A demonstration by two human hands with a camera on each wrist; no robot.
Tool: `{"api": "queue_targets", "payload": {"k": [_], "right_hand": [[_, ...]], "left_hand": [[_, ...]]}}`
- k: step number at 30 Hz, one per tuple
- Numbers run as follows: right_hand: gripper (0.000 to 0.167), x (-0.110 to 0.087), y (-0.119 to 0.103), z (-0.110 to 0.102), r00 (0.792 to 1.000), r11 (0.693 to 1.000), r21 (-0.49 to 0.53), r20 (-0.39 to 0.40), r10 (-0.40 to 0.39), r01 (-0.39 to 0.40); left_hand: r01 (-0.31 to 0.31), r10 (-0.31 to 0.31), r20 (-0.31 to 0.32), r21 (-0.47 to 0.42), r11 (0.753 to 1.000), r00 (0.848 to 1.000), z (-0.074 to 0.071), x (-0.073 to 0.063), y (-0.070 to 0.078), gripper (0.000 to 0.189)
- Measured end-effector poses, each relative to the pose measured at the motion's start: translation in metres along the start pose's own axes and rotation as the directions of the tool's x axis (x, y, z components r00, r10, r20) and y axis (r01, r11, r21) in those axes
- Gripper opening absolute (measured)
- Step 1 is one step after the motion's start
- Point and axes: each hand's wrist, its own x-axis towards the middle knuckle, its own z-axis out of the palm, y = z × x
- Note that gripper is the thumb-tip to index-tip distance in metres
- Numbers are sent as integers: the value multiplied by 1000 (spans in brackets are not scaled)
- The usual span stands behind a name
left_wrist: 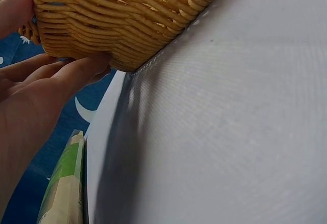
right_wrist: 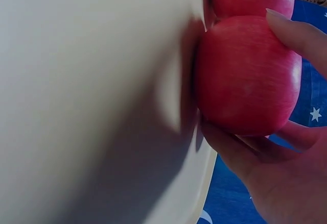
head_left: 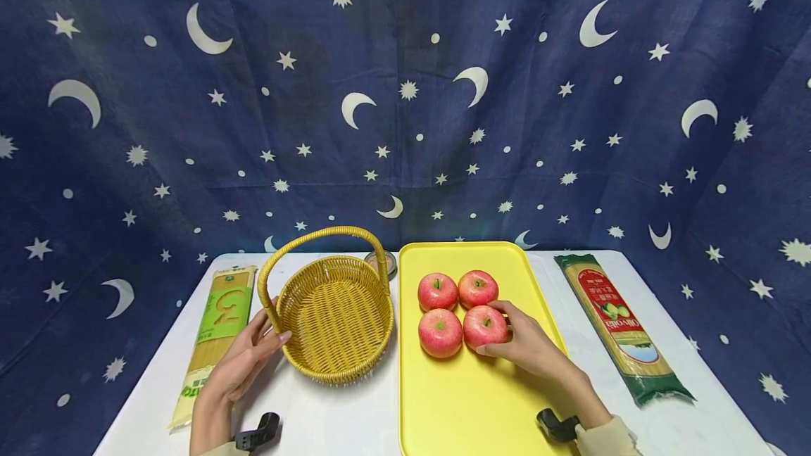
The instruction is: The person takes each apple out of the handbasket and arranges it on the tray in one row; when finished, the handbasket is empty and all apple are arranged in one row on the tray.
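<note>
A round woven basket [head_left: 334,326] with a tall arched handle stands on the left half of the table. My left hand [head_left: 243,357] grips its left side by the foot of the handle, thumb over the rim and fingers against the outer weave [left_wrist: 117,30]. On a yellow tray [head_left: 469,410] several red apples sit close together in two rows. My right hand [head_left: 535,347] holds the front right apple [head_left: 484,327], thumb on the near side and fingers round the far right. In the right wrist view this apple [right_wrist: 245,76] touches its neighbour and appears to rest on the tray.
A noodle packet with a green label [head_left: 224,315] lies left of the basket. Right of the tray lies a red and green pasta packet [head_left: 617,326]. A small round lidded thing [head_left: 391,266] is partly hidden behind the basket. A starry blue cloth [head_left: 405,125] hangs behind.
</note>
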Motion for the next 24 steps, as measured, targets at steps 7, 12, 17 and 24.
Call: {"api": "queue_targets", "payload": {"k": [7,12,17,24], "right_hand": [[87,2,-1,4,1000,1000,-21,-17,-13,13],[88,4,0,6,1000,1000,-17,-24,-16,16],[89,6,1,7,999,1000,-8,-23,-25,25],[86,5,-10,-5,997,998,-41,-49,-54,52]], "left_hand": [[-1,1,-3,-31,1000,1000,0,-1,-2,88],[13,-13,-24,17,1000,1000,-1,-1,-2,88],[46,-44,-54,36,998,998,-3,0,3,88],[125,-121,-121,21,992,985,2,-4,18,86]]}}
